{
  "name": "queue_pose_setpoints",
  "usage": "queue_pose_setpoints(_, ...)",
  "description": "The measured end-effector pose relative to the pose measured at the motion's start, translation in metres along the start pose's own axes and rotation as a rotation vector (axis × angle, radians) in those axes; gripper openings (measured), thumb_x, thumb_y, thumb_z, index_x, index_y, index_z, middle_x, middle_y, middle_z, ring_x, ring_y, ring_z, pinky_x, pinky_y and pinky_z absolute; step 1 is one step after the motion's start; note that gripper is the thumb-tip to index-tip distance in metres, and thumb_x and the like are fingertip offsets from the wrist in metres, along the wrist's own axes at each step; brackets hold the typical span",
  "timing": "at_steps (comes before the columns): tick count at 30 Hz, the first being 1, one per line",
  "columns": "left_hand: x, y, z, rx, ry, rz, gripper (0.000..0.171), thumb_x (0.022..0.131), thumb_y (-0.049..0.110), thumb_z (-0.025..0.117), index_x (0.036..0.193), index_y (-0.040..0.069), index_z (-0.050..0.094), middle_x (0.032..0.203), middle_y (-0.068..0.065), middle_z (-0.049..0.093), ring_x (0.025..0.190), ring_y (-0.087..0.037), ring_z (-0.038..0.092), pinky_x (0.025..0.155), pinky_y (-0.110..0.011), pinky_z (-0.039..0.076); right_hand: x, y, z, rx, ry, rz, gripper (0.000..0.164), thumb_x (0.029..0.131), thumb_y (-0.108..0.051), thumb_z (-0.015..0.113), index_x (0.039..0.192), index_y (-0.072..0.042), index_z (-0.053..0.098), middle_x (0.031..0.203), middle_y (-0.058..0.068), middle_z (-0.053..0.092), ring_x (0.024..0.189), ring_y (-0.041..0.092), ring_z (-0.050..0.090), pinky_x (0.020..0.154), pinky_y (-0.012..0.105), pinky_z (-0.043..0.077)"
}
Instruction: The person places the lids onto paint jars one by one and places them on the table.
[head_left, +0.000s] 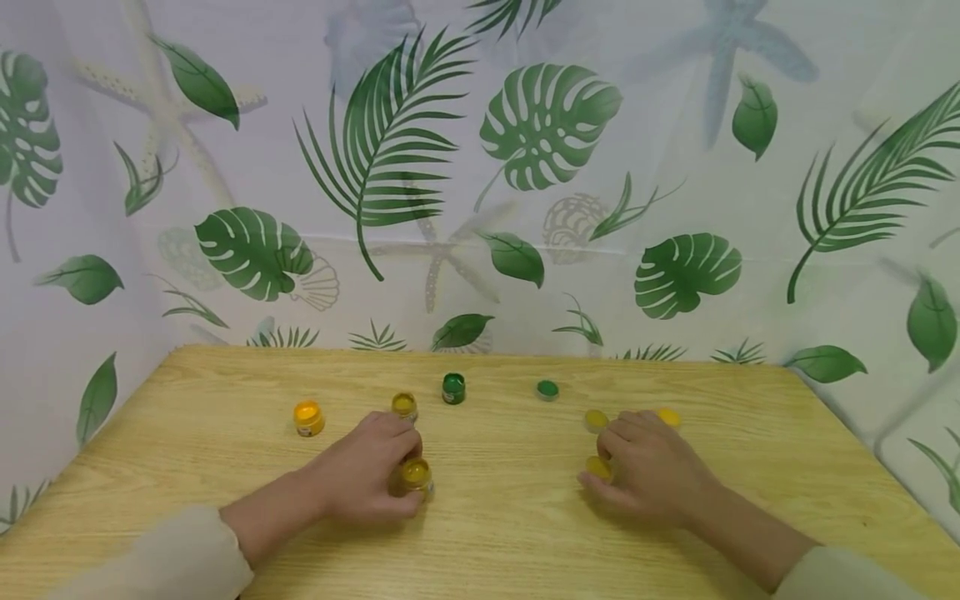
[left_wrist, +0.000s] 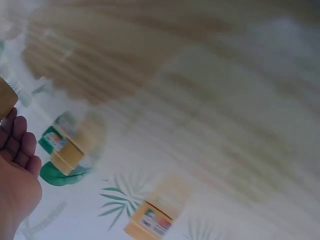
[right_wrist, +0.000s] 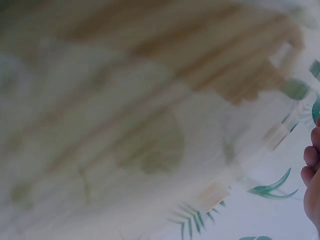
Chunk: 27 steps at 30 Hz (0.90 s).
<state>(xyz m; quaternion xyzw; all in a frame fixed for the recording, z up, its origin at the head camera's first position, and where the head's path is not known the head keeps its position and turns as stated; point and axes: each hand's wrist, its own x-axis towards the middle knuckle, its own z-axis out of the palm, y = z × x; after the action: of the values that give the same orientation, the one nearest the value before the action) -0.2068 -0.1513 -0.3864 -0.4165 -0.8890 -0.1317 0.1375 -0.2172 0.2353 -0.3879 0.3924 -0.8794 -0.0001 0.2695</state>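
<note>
In the head view my left hand (head_left: 367,471) grips a small open jar of ochre-yellow paint (head_left: 417,473) between thumb and fingers, low over the table. Just beyond those fingers stands a second ochre jar (head_left: 404,406). My right hand (head_left: 648,467) pinches a yellow jar lid (head_left: 598,468), partly covered by the fingers. An olive-yellow lid (head_left: 596,420) lies past its fingertips, and a bright yellow lid (head_left: 669,417) lies behind the knuckles. At the left edge of the left wrist view my hand (left_wrist: 19,175) shows partly; the right wrist view catches only some right-hand fingers (right_wrist: 311,155).
An open orange-yellow paint jar (head_left: 308,418) stands at the left of the wooden table (head_left: 510,533). Toward the back are an open green paint jar (head_left: 453,388) and a green lid (head_left: 547,390). A leaf-printed cloth (head_left: 465,167) hangs behind the table's far edge.
</note>
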Motion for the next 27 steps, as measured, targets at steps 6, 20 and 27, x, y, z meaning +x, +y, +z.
queue_pose_setpoints(6,0.01,0.008,0.003,-0.003,0.033,0.02,0.025,0.075,0.036,0.07,0.086,0.018,0.057,0.08,0.012,0.045,0.079,-0.007,0.04,0.081,-0.029,0.038,0.008,-0.009,0.003,0.028,0.009,-0.034,0.037,0.088,-0.053,0.063,0.073,-0.02,0.053,0.068,-0.013,0.044,0.07,0.009,0.047,0.072,0.032,0.043)
queue_pose_setpoints(20,0.027,0.024,0.008,-0.01,0.054,0.092,0.024,0.075,0.036,0.069,0.084,0.016,0.058,0.075,0.011,0.048,0.072,-0.005,0.036,0.074,-0.024,0.035,0.032,-0.034,0.006,0.143,0.018,-0.058,0.035,0.081,-0.048,0.071,0.072,-0.02,0.054,0.066,-0.015,0.04,0.067,0.005,0.04,0.069,0.027,0.038)
queue_pose_setpoints(27,0.042,0.036,0.009,-0.008,0.039,0.1,0.027,0.076,0.039,0.067,0.086,0.016,0.059,0.076,0.009,0.05,0.073,-0.006,0.037,0.072,-0.023,0.032,0.042,-0.05,0.006,0.206,0.048,-0.049,0.034,0.085,-0.05,0.068,0.075,-0.021,0.053,0.068,-0.014,0.041,0.067,0.003,0.039,0.067,0.024,0.036)
